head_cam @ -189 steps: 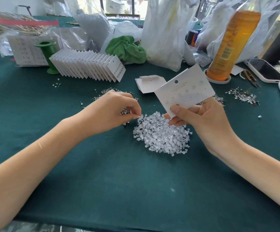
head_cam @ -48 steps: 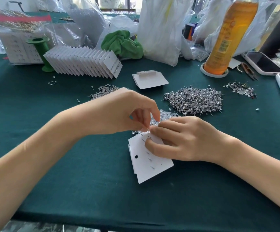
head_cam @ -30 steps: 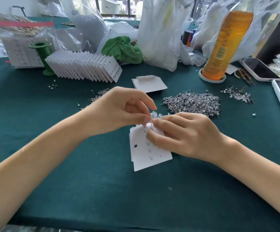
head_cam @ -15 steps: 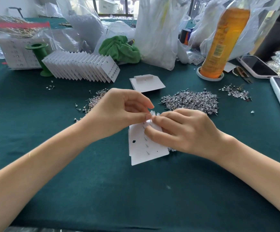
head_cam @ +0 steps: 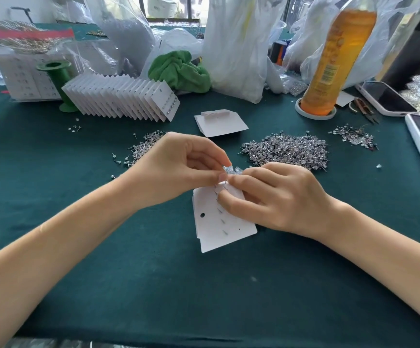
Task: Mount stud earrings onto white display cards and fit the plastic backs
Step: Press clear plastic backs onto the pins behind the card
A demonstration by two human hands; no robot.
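A white display card (head_cam: 222, 226) lies back side up on the green cloth, with several earring posts sticking out of it. My right hand (head_cam: 274, 199) holds the card's far end, fingers curled over it. My left hand (head_cam: 178, 169) pinches something small at the card's top edge, thumb against fingertip; the piece itself is too small to make out. The heap of clear plastic backs (head_cam: 231, 170) shows only as a sliver between my hands. A pile of loose stud earrings (head_cam: 289, 150) lies just beyond my right hand, and a smaller pile (head_cam: 143, 148) sits behind my left.
A fanned row of filled cards (head_cam: 121, 100) leans against a green spool (head_cam: 58, 81) at the back left. Blank cards (head_cam: 220, 124) lie in the middle. An orange bottle (head_cam: 334, 61), two phones (head_cam: 384, 97), a green rag (head_cam: 181, 71) and plastic bags (head_cam: 236, 41) line the back.
The card went from held up in my right hand to lying face down on the cloth. Both hands now work at its top edge; over the last second they barely shifted.
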